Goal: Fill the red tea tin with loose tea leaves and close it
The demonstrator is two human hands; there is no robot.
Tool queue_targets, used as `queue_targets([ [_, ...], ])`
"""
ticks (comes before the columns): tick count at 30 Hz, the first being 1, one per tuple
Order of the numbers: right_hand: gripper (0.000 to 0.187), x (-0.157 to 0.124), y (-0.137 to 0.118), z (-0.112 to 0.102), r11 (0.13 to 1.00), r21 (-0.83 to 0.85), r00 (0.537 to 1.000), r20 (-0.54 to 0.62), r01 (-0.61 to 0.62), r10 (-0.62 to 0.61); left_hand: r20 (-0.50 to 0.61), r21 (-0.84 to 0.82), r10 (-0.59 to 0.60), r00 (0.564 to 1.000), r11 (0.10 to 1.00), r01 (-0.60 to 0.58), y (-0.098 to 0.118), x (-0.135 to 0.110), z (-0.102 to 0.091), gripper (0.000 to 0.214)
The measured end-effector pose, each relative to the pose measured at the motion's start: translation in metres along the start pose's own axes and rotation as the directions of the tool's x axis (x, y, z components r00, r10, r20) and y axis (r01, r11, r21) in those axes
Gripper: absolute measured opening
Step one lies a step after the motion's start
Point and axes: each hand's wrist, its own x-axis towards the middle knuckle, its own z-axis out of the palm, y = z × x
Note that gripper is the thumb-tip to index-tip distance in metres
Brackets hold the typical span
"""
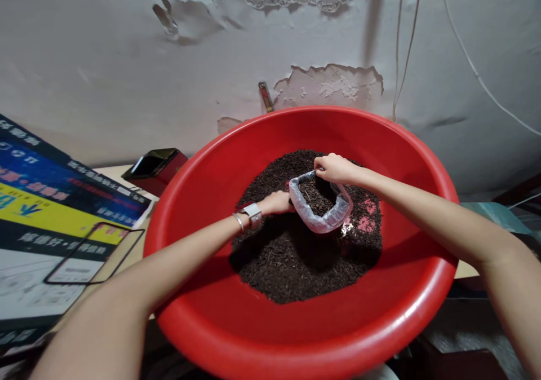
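Note:
A big red plastic basin (211,312) holds a heap of dark loose tea leaves (291,261). On the heap stands a clear plastic bag (323,219) with a pink printed pouch around it, its mouth held wide and partly filled with leaves. My left hand (276,202), with a bracelet and a white band at the wrist, is closed on the bag's left rim. My right hand (333,167) is closed on the bag's far rim.
A peeling grey wall rises just behind the basin, with thin cables hanging at the right. To the left lie printed blue and yellow cardboard sheets (51,199), a black wire frame (91,253) and a small red and black box (156,166).

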Motion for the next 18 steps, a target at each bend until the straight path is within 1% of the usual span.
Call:
queue_targets([
  [2, 0.027, 0.0, 0.0, 0.0, 1.0, 0.003, 1.0, -0.001, -0.001, 0.001, -0.12, 0.009, -0.029, 0.992, 0.999, 0.031, 0.002, -0.003, -0.026, 0.032],
  [4, 0.028, 0.001, 0.001, 0.0, 1.0, 0.012, 1.0, -0.001, -0.007, 0.007, -0.33, -0.056, -0.065, 0.942, 0.997, 0.049, 0.006, -0.012, -0.049, 0.035],
  [5, 0.029, 0.001, 0.001, -0.001, 1.0, 0.016, 1.0, -0.001, -0.012, 0.012, -0.41, -0.118, -0.068, 0.91, 0.993, 0.021, 0.01, -0.018, -0.059, 0.035],
  [6, 0.029, 0.001, 0.001, -0.001, 1.0, 0.02, 1.0, -0.002, -0.017, 0.018, -0.476, -0.19, -0.065, 0.877, 0.981, -0.031, 0.016, -0.025, -0.066, 0.035],
  [7, 0.03, 0.001, 0.002, -0.002, 0.999, 0.024, 1.0, -0.002, -0.024, 0.024, -0.53, -0.257, -0.048, 0.847, 0.961, -0.106, 0.023, -0.033, -0.071, 0.035],
  [9, 0.03, 0.0, 0.002, -0.003, 0.999, 0.033, 0.999, -0.004, -0.04, 0.04, -0.627, -0.341, 0.012, 0.779, 0.895, -0.289, 0.039, -0.046, -0.075, 0.036],
  [10, 0.029, 0.0, 0.003, -0.004, 0.998, 0.04, 0.999, -0.007, -0.048, 0.049, -0.659, -0.353, 0.057, 0.75, 0.857, -0.375, 0.048, -0.052, -0.073, 0.037],
  [11, 0.029, -0.001, 0.003, -0.005, 0.997, 0.05, 0.999, -0.009, -0.053, 0.053, -0.669, -0.354, 0.113, 0.735, 0.821, -0.448, 0.056, -0.056, -0.071, 0.038],
  [13, 0.028, -0.003, 0.003, -0.006, 0.996, 0.067, 0.999, -0.007, -0.052, 0.053, -0.631, -0.351, 0.257, 0.732, 0.747, -0.565, 0.069, -0.062, -0.065, 0.041],
  [15, 0.027, -0.004, 0.003, -0.006, 0.996, 0.075, 0.999, -0.002, -0.051, 0.051, -0.571, -0.381, 0.366, 0.735, 0.674, -0.632, 0.075, -0.063, -0.061, 0.046],
  [16, 0.027, -0.004, 0.003, -0.006, 0.996, 0.075, 0.998, -0.001, -0.055, 0.055, -0.555, -0.406, 0.386, 0.737, 0.648, -0.645, 0.075, -0.063, -0.06, 0.048],
  [18, 0.027, -0.003, 0.003, -0.006, 0.995, 0.073, 0.998, -0.01, -0.064, 0.065, -0.555, -0.449, 0.354, 0.752, 0.634, -0.63, 0.071, -0.059, -0.061, 0.048],
])
